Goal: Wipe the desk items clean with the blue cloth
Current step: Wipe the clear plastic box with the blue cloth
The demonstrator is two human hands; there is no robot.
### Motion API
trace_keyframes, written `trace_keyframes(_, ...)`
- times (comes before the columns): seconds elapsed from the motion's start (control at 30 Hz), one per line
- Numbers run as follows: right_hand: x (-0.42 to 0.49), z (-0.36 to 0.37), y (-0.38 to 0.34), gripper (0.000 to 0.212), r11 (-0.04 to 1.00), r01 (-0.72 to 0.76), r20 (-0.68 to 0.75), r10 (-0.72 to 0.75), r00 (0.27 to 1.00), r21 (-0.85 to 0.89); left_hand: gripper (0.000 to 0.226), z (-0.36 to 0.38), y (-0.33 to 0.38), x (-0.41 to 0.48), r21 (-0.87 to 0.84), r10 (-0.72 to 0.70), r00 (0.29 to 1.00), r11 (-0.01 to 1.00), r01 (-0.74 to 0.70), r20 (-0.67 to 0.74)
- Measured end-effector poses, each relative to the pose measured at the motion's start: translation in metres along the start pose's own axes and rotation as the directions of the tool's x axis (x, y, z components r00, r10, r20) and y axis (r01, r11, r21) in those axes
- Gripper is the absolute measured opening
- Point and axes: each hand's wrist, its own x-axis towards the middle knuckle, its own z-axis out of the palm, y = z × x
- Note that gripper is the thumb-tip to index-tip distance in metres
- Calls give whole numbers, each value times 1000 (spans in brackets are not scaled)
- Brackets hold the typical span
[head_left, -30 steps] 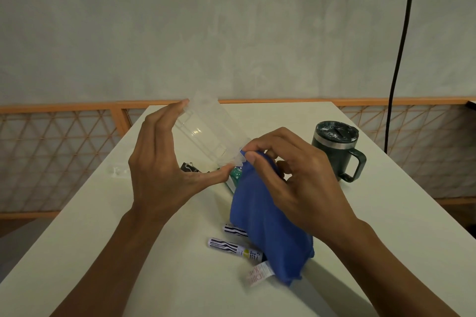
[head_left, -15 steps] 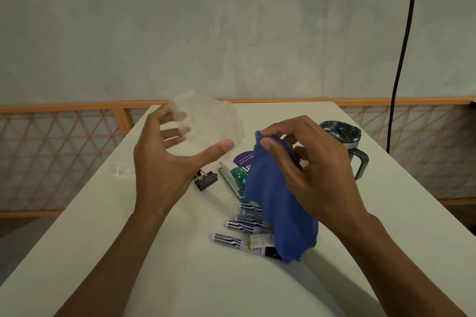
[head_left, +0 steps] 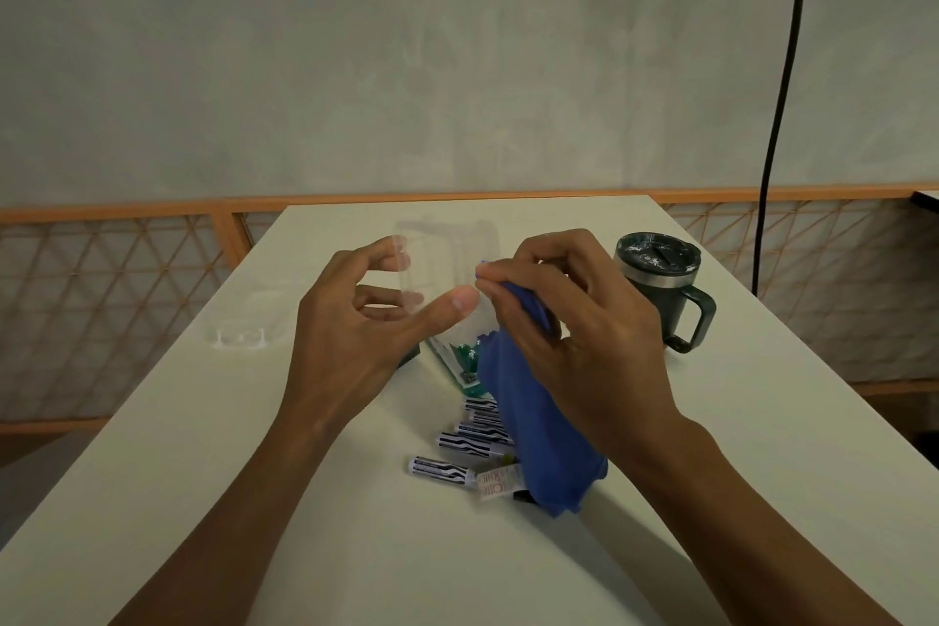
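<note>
Above the tabletop's [head_left: 762, 422] middle, the left hand [head_left: 350, 336] grips a clear container [head_left: 447, 249] (faintly visible) between curled fingers and thumb. Just beside it, the right hand [head_left: 574, 336] pinches the blue cloth [head_left: 538, 432], which hangs over markers [head_left: 457, 442]. A mug [head_left: 660, 290] stands near the right edge.

Left hand [head_left: 350, 346] grips a clear plastic container [head_left: 447, 259]; right hand [head_left: 584, 346] pinches the blue cloth [head_left: 538, 432] just beside it, above markers [head_left: 472, 442] on the tabletop [head_left: 254, 473].

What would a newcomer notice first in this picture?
The blue cloth stands out at the centre, hanging from the right hand over striped markers on the white table. Beside it the left hand holds a clear box, and a dark mug stands at the far right.
</note>
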Motion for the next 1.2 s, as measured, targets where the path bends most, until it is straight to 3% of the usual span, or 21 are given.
trace_keyframes(0.17,-1,8,-1,33,1000,24,-16,-24,1000,-6,104,-3,-1,-2,54,73,996,996,-71,-46)
trace_keyframes(0.33,-1,10,-10,34,985,-123,74,115,991,117,106,-7,-1,-1,79,105,988,992,-96,-112)
trace_keyframes(0.43,-5,15,-11,24,992,-87,134,74,988,92,107,-10,-3,1,84,100,985,992,-89,-139)
trace_keyframes(0.5,-7,19,-8,24,998,-39,89,33,995,57,107,-11,-4,1,89,92,985,993,-80,-144)
trace_keyframes(0.63,-3,8,-6,34,968,-212,222,178,959,138,106,-9,-7,1,103,83,989,992,-71,-121)
trace_keyframes(0.93,-2,6,-14,32,938,-289,17,291,956,192,109,-3,-8,0,73,115,993,991,-116,14)
trace_keyframes(1.2,1,4,-11,30,947,-201,-26,214,977,250,99,-7,-7,3,4,124,988,992,-125,97)
